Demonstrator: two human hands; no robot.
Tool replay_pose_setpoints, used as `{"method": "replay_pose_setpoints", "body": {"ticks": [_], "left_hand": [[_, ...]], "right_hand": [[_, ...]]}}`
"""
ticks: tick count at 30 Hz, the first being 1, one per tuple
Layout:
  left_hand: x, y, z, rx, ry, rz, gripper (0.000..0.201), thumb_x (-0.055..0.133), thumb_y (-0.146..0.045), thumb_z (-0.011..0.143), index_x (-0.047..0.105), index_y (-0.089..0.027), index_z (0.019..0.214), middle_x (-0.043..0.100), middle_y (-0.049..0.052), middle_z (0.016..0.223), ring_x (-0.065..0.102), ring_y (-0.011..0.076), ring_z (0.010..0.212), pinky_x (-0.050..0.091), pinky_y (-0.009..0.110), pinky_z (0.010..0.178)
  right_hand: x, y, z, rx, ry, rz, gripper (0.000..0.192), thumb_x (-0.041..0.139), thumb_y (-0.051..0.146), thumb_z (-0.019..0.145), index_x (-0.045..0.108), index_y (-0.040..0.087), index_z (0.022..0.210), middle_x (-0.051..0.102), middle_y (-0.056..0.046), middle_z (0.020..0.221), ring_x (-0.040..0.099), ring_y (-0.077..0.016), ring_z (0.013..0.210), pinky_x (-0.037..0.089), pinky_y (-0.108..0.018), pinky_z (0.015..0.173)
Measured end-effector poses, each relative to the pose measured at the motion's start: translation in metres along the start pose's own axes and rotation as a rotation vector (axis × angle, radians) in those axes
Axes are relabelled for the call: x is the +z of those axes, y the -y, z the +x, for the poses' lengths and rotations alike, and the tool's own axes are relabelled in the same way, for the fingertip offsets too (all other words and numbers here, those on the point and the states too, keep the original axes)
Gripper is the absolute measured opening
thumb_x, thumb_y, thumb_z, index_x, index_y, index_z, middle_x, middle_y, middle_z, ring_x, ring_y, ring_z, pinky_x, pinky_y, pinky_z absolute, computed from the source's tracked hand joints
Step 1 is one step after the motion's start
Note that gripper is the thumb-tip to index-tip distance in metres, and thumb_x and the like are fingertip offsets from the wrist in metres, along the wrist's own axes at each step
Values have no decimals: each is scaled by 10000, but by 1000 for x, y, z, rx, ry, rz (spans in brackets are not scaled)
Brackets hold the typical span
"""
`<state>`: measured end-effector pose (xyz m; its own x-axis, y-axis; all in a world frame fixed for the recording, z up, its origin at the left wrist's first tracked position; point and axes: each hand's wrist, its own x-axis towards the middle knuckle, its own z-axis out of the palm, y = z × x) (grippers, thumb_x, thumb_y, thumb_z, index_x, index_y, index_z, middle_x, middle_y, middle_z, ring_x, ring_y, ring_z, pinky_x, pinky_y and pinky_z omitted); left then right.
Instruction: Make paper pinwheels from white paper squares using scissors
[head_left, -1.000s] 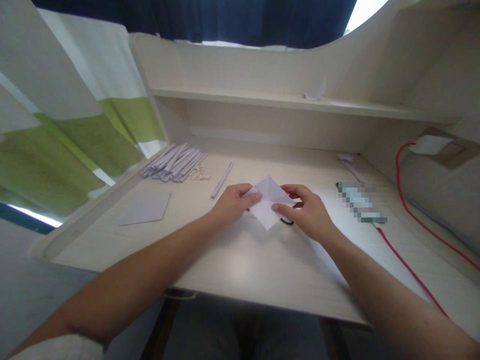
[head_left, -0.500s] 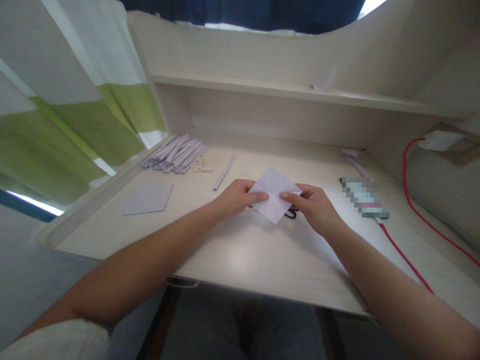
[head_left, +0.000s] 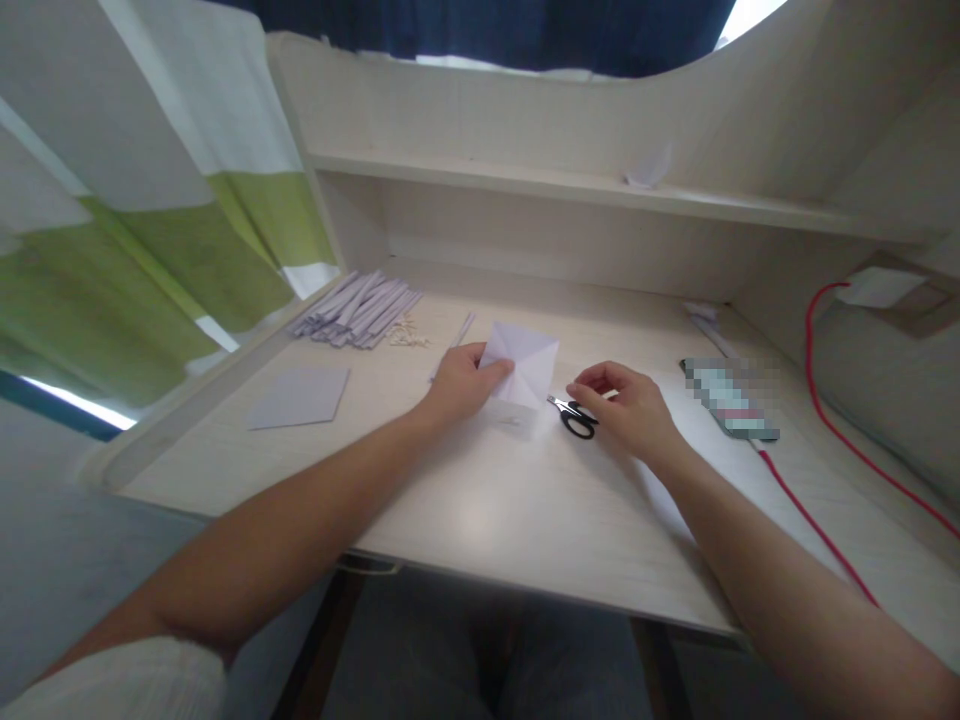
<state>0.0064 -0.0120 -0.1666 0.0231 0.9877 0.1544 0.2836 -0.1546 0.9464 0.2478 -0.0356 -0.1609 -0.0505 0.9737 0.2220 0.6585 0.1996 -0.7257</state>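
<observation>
Head view: left hand (head_left: 461, 383) pinches a creased white paper (head_left: 521, 362) by its left corner, thumb on top, lifting it tilted off the counter (head_left: 480, 520) – its lower edge hangs just above the surface. Right hand (head_left: 630, 405) has no grip on the paper; its fingers (head_left: 592, 385) are loosely curled and unclenched, tips touching or just over the black scissors (head_left: 574, 417), which lie flat just right of the paper, blades pointing left. Whether the tips actually press the handles I cannot tell

Left and well apart lie a grey sheet (head_left: 300, 397), a pile of paper strips (head_left: 360, 310) near the counter's left rim, and one strip (head_left: 459, 335) partly behind the left hand. Right of the right hand lies a blurred phone (head_left: 729, 400) with a red cable (head_left: 817, 520) running toward the near edge. Between the forearms and the near edge the counter is bare – the widest open stretch
</observation>
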Motion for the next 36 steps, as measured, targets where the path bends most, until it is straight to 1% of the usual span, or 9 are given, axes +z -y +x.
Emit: {"method": "replay_pose_setpoints", "body": {"ticks": [2, 5, 12, 17, 21, 24, 29, 32, 36], "left_hand": [[-1, 4, 4, 8, -38, -4, 277, 678, -362, 821, 792, -132, 923, 793, 52, 866, 690, 187, 740, 464, 249, 617], [-2, 9, 5, 34, -48, -7, 312, 678, -410, 827, 787, -139, 934, 794, 54, 871, 701, 202, 766, 472, 260, 630], [0, 11, 4, 68, -45, -7, 294, 666, -397, 837, 778, -144, 938, 789, 48, 866, 695, 200, 761, 478, 263, 630], [-5, 0, 5, 109, -113, -25, 292, 668, -398, 838, 770, -131, 898, 772, 54, 835, 677, 197, 753, 487, 259, 628], [-16, -33, 8, 185, -183, -39, 289, 653, -365, 851, 780, -118, 934, 774, 68, 850, 678, 198, 761, 497, 260, 630], [-28, -73, 14, 293, -181, -99, 281, 685, -348, 845, 795, -129, 982, 787, 61, 883, 689, 194, 773, 512, 258, 650], [-52, -145, 18, 520, -234, -254, 294, 763, -404, 834, 799, -152, 981, 782, 47, 882, 682, 186, 759, 523, 256, 667], [-63, -171, 8, 597, -266, -307, 254, 753, -412, 861, 784, -174, 947, 754, 39, 833, 660, 175, 717, 522, 254, 641], [-73, -183, -9, 659, -369, -324, 213, 753, -404, 873, 762, -192, 876, 689, 17, 734, 596, 149, 633, 492, 239, 580]], "right_hand": [[-7, -3, 3, 1, 88, -325, 246, 710, 423, 831, 767, 207, 932, 769, -79, 964, 656, -218, 797, 445, -333, 699], [-15, -6, 4, 56, 192, -474, 258, 752, 413, 764, 798, 214, 921, 777, -104, 977, 653, -248, 805, 411, -344, 683], [-17, -8, 4, 153, 284, -455, 165, 743, 381, 740, 794, 235, 801, 755, -95, 830, 599, -236, 706, 334, -341, 636], [-16, -11, 9, 186, 282, -210, 157, 688, 352, 769, 717, 199, 755, 711, -85, 768, 577, -209, 684, 350, -328, 625], [-16, -10, 11, 232, 351, 152, 227, 660, 423, 781, 634, 200, 815, 596, 7, 643, 496, -136, 546, 395, -291, 560], [-15, -3, 8, 263, 362, 393, 383, 753, 499, 721, 575, 212, 902, 585, 27, 703, 519, -127, 577, 468, -276, 544], [-15, 35, 11, 211, 337, 649, 530, 897, 510, 620, 552, 205, 881, 497, 69, 682, 465, -100, 564, 537, -296, 535], [-27, 72, 19, 81, 320, 748, 470, 839, 559, 734, 576, 188, 849, 520, 50, 687, 438, -82, 550, 474, -251, 531], [-55, 118, 21, -73, 330, 806, 429, 852, 517, 781, 630, 152, 817, 573, 16, 686, 381, -60, 507, 288, -235, 477]]}}
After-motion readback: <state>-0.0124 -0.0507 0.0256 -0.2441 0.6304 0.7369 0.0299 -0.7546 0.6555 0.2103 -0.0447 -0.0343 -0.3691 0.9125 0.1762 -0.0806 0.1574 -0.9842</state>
